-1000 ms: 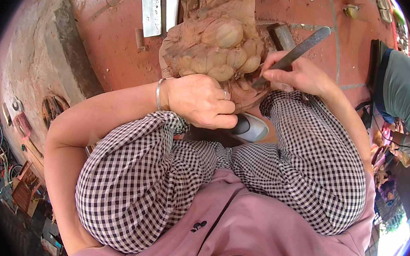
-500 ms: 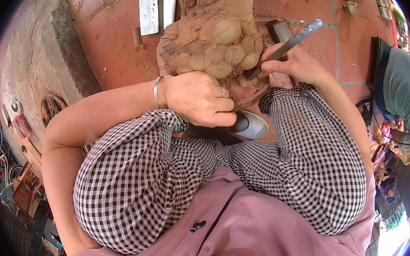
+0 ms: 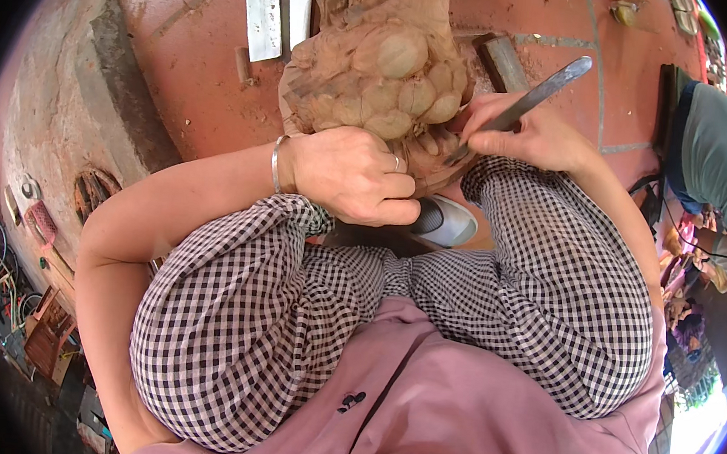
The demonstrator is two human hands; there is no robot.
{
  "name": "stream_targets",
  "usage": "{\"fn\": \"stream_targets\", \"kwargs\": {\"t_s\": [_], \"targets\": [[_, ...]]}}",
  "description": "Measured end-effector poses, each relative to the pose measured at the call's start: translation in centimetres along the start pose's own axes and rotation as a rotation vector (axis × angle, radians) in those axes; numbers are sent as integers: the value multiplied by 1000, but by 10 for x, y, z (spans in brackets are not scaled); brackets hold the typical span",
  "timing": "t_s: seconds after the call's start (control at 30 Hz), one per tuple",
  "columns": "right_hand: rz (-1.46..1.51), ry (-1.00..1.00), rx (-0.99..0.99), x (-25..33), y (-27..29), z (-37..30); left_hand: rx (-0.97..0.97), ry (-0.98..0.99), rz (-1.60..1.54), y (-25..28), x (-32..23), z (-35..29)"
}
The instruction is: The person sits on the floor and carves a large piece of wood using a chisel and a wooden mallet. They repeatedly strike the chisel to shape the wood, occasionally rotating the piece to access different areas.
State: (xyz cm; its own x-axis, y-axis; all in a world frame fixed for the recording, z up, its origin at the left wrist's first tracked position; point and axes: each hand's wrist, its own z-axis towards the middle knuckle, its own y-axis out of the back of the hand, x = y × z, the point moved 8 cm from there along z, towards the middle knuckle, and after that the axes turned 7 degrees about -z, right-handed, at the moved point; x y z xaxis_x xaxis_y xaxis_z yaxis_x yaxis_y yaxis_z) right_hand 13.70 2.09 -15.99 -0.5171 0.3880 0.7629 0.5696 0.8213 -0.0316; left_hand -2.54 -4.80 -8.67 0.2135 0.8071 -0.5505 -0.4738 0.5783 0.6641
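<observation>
A brown wood carving [image 3: 392, 54] with rounded, fruit-like bulges stands between my knees, its lower end near my shoe. In my right hand [image 3: 524, 135] is a slim metal chisel [image 3: 543, 87], held like a pen. The blade end points down onto the carving's lower right part, and the other end sticks up to the right. My left hand [image 3: 350, 175], with a bracelet and ring, is closed against the carving's near left side. Its fingers curl inward, and whatever they may grip is hidden beneath them.
Two pale flat strips [image 3: 264, 14] lie on the red tile floor beyond the carving. A wooden block [image 3: 503, 63] sits right of it, and a small wood piece [image 3: 243, 66] left. A large stone-like slab [image 3: 76, 76] fills the left. At the right is another person's clothed leg [image 3: 722, 148].
My right hand has shifted slightly right and nearer to me, bringing the chisel along; its tip now rests lower on the carving. My left hand has stayed in place.
</observation>
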Motion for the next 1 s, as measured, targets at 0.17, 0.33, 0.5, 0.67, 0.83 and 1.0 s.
{"fn": "stream_targets", "kwargs": {"t_s": [0.17, 0.33, 0.5, 0.67, 0.83, 1.0], "targets": [[94, -33, -23, -1, 1, -1, 22, -4, 1, 0, 0, 1], [-275, 326, -169, 20, -3, -4, 17, -29, 27, 0, -1, 0], [78, -98, 12, 3, -1, -4, 6, -43, 46, 0, -2, 0], [-316, 173, -155, 36, -10, -16, 18, -39, 39, -1, -2, -1], [-98, -44, -111, 22, -4, -13, 14, -34, 37, 1, -3, 1], [-396, 215, -168, 39, -13, -14, 8, -34, 35, -1, -2, 0]]}}
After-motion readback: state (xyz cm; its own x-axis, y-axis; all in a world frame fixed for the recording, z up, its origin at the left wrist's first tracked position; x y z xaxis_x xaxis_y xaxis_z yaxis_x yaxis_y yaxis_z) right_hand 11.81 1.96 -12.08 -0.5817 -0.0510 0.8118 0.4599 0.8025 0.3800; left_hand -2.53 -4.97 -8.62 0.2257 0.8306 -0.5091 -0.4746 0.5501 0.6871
